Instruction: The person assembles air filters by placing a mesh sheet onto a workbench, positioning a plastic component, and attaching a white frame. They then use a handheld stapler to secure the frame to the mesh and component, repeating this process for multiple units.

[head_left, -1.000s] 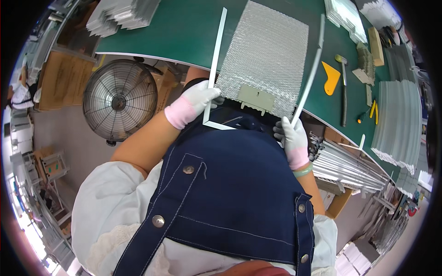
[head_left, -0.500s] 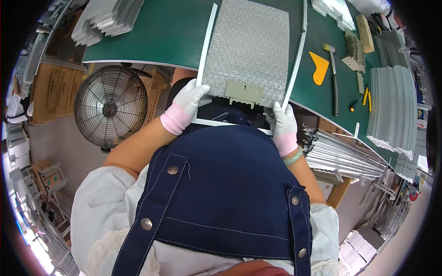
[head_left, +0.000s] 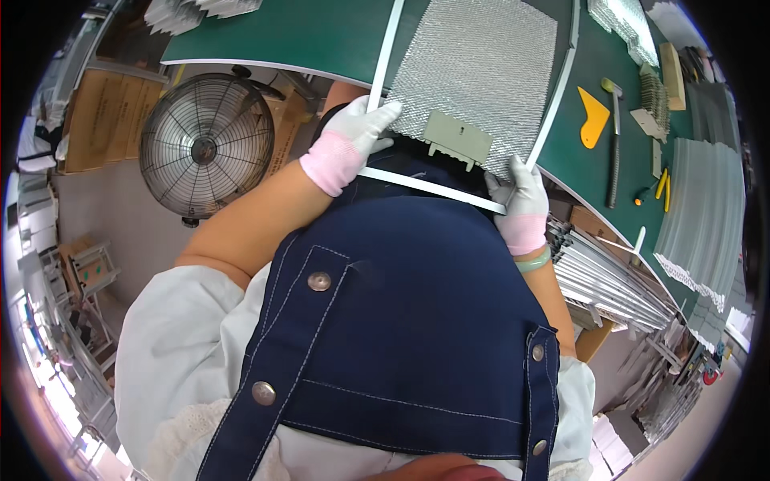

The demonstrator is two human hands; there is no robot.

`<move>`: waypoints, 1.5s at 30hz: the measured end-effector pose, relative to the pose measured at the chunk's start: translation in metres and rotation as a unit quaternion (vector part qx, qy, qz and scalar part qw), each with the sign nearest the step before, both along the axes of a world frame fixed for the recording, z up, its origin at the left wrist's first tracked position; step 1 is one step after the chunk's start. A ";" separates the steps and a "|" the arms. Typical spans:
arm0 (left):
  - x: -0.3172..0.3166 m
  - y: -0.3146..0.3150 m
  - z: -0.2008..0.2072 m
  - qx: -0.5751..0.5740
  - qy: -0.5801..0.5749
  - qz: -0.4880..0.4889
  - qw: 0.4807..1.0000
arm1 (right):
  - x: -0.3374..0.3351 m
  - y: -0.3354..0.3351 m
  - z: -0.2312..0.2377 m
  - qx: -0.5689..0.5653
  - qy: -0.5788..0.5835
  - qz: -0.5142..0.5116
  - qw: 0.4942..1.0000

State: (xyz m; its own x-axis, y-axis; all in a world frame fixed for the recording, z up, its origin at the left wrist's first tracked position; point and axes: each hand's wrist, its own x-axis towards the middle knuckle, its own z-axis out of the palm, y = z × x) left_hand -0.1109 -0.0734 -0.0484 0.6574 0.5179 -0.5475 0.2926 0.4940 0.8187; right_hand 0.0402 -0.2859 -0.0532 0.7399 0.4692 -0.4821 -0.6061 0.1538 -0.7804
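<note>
The gloves [head_left: 350, 128] are white with pink cuffs [head_left: 330, 163], the frame [head_left: 433, 188] white. The sheet [head_left: 481, 64] is silver, finely rippled; the plate [head_left: 457, 138] is grey-green, the table [head_left: 273, 36] dark green, the scraper [head_left: 593, 119] orange-yellow, the bracelet [head_left: 535, 260] pale green. The pale-stitched apron [head_left: 417, 305] is navy.

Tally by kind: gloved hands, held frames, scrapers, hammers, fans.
Pink-cuffed, white-gloved left hand and right hand: 2
White slim-barred frame: 1
Yellow flat scraper: 1
Long black-handled hammer: 1
Round wire-caged black fan: 1
Total: 6

left hand [head_left: 354, 135], right hand [head_left: 520, 196]: white gloves [head_left: 350, 122], pink cuffs [head_left: 330, 163] | navy apron [head_left: 409, 321], metal snaps [head_left: 319, 280] | white sleeves [head_left: 176, 353] | pale green bangle [head_left: 535, 260]
</note>
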 end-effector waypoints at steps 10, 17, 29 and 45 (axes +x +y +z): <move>0.004 0.016 0.005 -0.002 -0.053 -0.107 0.993 | 0.008 -0.008 -0.003 -0.005 0.011 0.022 1.000; -0.009 0.010 0.000 0.081 0.020 -0.146 0.986 | 0.007 -0.010 -0.003 0.000 -0.013 0.039 0.999; -0.013 0.018 0.000 0.087 0.037 -0.108 0.990 | 0.001 -0.006 -0.003 -0.036 -0.055 0.034 0.997; -0.002 0.005 -0.016 -0.089 -0.187 -0.054 0.977 | 0.004 -0.012 -0.011 0.032 -0.043 0.079 0.995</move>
State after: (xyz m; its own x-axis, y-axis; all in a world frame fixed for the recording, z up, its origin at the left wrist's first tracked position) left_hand -0.1124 -0.0681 -0.0644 0.8740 0.3534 -0.3336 0.0476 0.6207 0.7826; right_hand 0.0445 -0.2980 -0.0640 0.6922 0.6100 -0.3858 -0.5576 0.1126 -0.8225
